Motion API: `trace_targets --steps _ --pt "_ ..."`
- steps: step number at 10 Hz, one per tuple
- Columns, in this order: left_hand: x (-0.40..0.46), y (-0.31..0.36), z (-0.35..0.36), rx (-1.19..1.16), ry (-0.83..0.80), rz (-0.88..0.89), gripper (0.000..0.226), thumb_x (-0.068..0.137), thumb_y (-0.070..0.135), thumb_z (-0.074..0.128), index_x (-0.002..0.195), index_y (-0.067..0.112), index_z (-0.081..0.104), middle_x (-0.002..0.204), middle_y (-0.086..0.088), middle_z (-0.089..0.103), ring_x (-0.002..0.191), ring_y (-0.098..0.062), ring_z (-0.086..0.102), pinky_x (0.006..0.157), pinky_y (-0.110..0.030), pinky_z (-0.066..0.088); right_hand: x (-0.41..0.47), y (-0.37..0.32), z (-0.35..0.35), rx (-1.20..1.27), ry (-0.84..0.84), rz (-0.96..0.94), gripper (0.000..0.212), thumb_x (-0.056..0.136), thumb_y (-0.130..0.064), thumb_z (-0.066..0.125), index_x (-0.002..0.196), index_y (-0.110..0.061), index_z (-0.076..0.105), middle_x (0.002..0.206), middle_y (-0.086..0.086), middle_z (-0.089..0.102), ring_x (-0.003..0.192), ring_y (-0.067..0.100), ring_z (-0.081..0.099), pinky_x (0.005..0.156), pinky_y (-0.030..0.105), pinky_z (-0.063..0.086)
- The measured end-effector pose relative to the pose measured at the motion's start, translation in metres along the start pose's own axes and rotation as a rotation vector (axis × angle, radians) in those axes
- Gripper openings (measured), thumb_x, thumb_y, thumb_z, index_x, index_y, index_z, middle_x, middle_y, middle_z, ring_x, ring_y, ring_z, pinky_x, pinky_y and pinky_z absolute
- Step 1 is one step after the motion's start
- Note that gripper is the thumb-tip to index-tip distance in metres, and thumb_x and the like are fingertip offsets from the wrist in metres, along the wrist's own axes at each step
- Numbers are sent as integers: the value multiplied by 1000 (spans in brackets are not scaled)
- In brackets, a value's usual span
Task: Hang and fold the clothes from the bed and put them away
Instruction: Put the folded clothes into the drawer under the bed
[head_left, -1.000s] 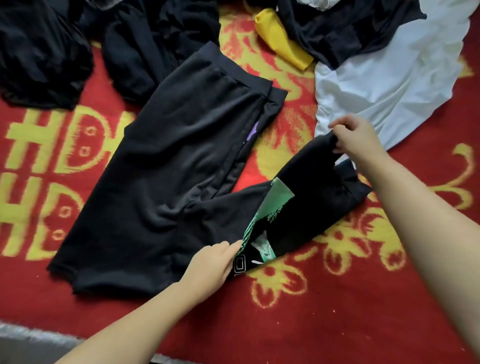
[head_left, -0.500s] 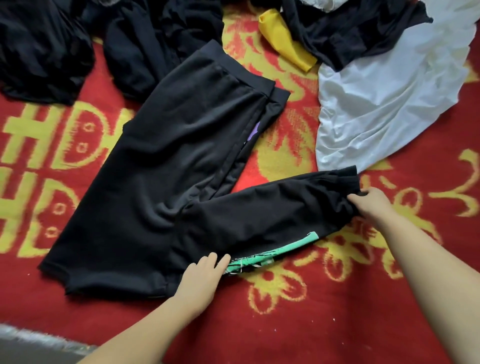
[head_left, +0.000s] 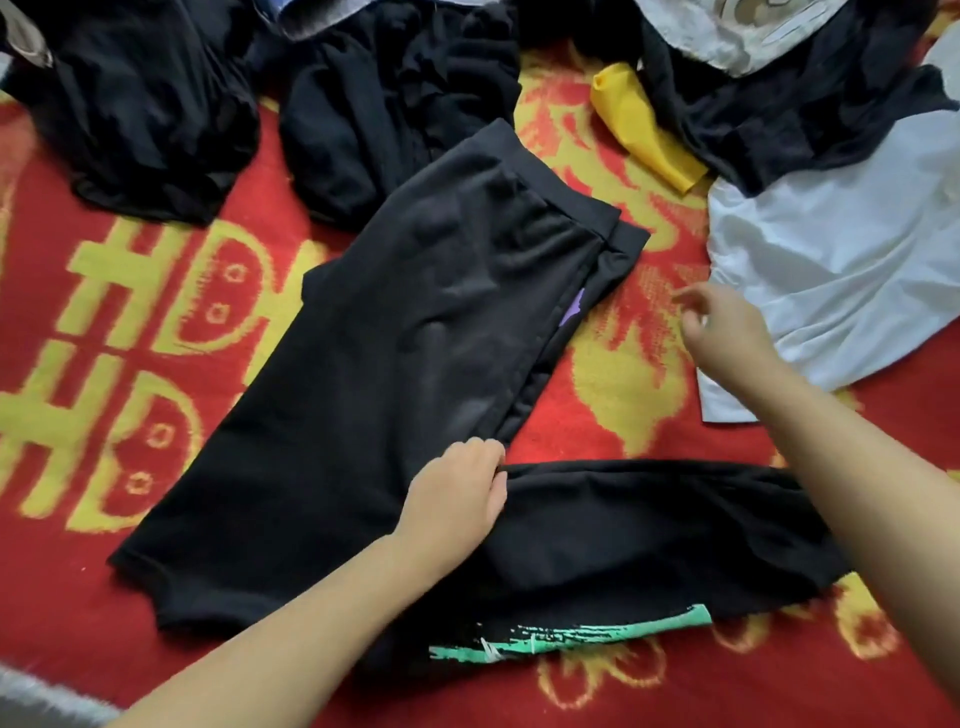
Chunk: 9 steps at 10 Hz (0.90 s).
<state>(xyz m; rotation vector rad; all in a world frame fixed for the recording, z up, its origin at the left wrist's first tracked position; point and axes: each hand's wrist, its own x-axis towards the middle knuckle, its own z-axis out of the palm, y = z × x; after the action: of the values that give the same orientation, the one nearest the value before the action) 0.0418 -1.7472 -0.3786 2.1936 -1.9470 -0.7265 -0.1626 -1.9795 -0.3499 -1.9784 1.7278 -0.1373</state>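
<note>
Up and to the left of the left hand, two crumpled dark garments lie on the red and yellow blanket. That hand presses on the black trousers where one leg folds across toward the right; its fingers curl at the fold, though whether they pinch the cloth I cannot tell. Below its wrist, a green print edges the folded leg. Farther right, the right hand hovers blurred above the blanket, fingers loosely apart, holding nothing. Above it lies a yellow cloth; just right of it, a white shirt, partly under another dark garment.
</note>
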Motion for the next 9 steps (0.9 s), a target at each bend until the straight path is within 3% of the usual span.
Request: trace_targets --steps 1,2,3,4,5,6,7,8,9 --pt "39 -7 6 209 27 -139 35 98 40 39 122 14 42 109 0 48 97 -18 50 68 -30 43 62 -61 35 196 -16 -36 34 95 -9 41 126 -8 55 125 11 60 114 28 56 96 30 41" --pt "43 -19 23 307 -16 -196 40 94 48 47 116 15 44 100 2 46 88 -14 52 54 -26 37 104 -83 64 404 -95 233 25 97 -16 43 121 -9 47 120 13 53 103 29 58 95 44 51" --pt "39 -22 25 379 45 -46 30 67 44 78 75 22 59 67 8 51 53 -6 52 36 -20 25 126 -87 70 419 -89 349 17 91 -22 55 102 -14 46 108 8 52 114 30 58 97 43 50" --pt "41 -20 18 367 90 -35 30 62 37 83 64 25 56 57 8 50 42 -4 49 32 -18 22 139 -88 67 465 -5 510 49 88 -29 63 127 -7 42 139 10 44 126 29 48 101 44 47" --pt "35 -13 9 309 108 -18 29 64 36 82 65 23 56 57 7 50 42 -4 50 30 -18 30 129 -89 66 396 -35 500 45 88 -20 60 128 -8 43 135 10 45 118 26 49 102 40 45" --pt "27 -11 2 272 108 9 29 61 33 85 67 23 59 59 8 51 42 -3 49 28 -18 32 122 -85 64 351 131 408 26 90 -12 48 115 -9 53 110 7 53 105 23 53 86 28 42" --pt "24 -7 7 170 121 62 24 67 31 83 77 21 64 66 7 55 50 -6 54 33 -21 39 110 -66 58 335 331 313 32 92 -15 44 121 -4 52 123 10 58 114 26 53 85 25 36" --pt "20 -5 23 99 89 76 42 79 42 72 111 15 67 93 2 64 78 -16 65 58 -25 53 103 -46 57 212 216 359 54 94 -25 53 142 -6 34 143 13 42 131 29 41 104 34 33" --pt "9 -9 32 214 -1 27 63 89 50 46 136 8 52 137 -9 54 126 -25 52 98 -45 48 90 -51 64 -121 231 34 72 96 -41 46 153 -16 10 159 11 13 147 28 12 115 49 15"
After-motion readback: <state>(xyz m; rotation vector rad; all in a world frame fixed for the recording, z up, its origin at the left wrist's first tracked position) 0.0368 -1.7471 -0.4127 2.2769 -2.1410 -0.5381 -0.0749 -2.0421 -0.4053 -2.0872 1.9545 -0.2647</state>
